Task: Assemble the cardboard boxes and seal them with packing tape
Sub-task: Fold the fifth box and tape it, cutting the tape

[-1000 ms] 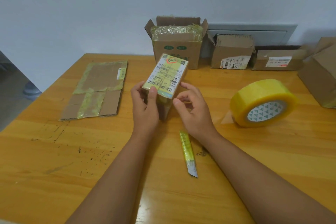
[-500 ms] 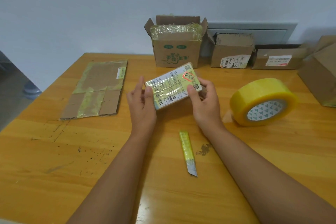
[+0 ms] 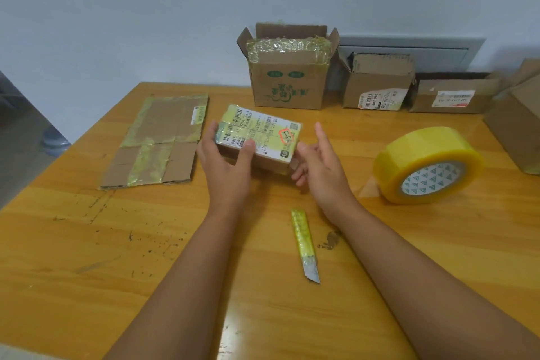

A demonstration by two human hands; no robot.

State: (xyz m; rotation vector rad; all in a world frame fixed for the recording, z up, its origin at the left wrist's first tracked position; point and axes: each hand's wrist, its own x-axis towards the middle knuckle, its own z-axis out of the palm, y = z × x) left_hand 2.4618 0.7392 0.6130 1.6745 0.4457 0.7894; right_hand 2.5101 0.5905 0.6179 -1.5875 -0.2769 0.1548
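Gripping the small taped box (image 3: 258,137) at its left end, my left hand (image 3: 228,166) has its thumb on the labelled top and holds it above the wooden table (image 3: 87,242). My right hand (image 3: 323,164) sits at the box's right end, fingers straight and spread, only the thumb side near it. I see the tape roll (image 3: 428,165) on the right and the knife (image 3: 305,244) between my forearms.

A small taped box (image 3: 258,137) sits mid-worktop (image 3: 87,242) between the hands, the left hand (image 3: 226,165) holding its near-left end, the right hand (image 3: 320,166) just beside its right end. A flattened carton (image 3: 163,140) lies to the left, a tape roll (image 3: 428,165) to the right, a knife (image 3: 305,245) nearer. Open boxes (image 3: 289,73) line the wall behind.
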